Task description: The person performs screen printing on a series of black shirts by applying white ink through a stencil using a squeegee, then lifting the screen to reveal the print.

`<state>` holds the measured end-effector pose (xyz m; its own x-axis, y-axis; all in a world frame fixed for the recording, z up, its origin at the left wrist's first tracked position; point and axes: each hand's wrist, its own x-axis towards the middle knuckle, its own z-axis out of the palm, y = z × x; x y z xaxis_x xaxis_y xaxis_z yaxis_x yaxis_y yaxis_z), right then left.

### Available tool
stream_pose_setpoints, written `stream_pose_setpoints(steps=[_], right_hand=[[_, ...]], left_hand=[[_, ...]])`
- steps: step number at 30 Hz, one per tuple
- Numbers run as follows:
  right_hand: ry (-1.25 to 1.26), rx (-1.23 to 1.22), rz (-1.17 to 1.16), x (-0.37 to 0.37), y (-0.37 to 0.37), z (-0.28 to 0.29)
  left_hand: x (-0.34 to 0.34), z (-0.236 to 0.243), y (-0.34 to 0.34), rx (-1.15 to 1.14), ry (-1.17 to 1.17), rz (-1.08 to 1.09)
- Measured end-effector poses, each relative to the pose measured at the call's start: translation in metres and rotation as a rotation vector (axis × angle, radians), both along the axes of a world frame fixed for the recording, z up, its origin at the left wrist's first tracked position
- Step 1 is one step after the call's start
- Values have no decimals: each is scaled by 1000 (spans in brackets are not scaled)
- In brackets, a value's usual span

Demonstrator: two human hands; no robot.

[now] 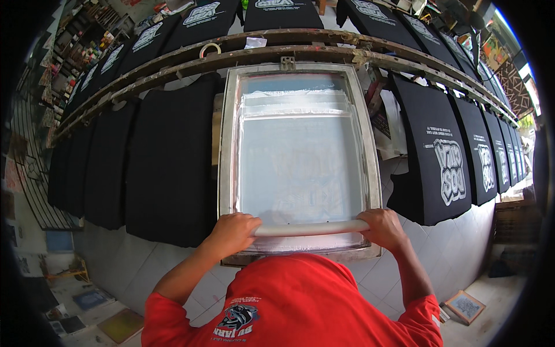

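A screen-printing frame with a pale mesh lies in front of me. Across its near end runs a long, light-coloured squeegee. My left hand is closed around the squeegee's left end, and my right hand grips its right end. Streaks of white ink lie in a band across the far part of the mesh. Faint lettering shows through the nearer half. Whatever lies under the frame is hidden.
Plain black T-shirts hang on boards to the left. On the right are black T-shirts with white prints. Wooden rails run behind the frame, holding a tape roll. More printed shirts lie beyond.
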<state>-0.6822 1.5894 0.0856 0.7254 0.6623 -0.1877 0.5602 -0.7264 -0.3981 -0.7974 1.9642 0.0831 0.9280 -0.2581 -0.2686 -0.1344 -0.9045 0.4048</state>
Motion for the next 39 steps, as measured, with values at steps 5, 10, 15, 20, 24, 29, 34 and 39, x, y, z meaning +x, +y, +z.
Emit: stream_pose_setpoints(steps=[5,10,15,20,24,29,34,39], right_hand=[[-101,2,18,33,7,31],[-226,14,-60,159,53,39],[-389,45,-73,275,96,2],[-329,54,-95,296,103,-29],[-306,19,-118,264,100,-36],[-316,82,-91,183,70,-52],[-360,180,-37,46,2,-75],[-255,153,-40,-56,-18,-44]], left_hand=[[29,33,15,-13,-84,54],[147,44,53,73,-311,152],[265,4,96,14,-379,138],[292,-30,99,43,-346,185],[267,-42,94,88,-355,173],[174,-44,58,102,-354,215],[22,-53,4,136,-382,212],[-71,-31,-23,23,-232,206]])
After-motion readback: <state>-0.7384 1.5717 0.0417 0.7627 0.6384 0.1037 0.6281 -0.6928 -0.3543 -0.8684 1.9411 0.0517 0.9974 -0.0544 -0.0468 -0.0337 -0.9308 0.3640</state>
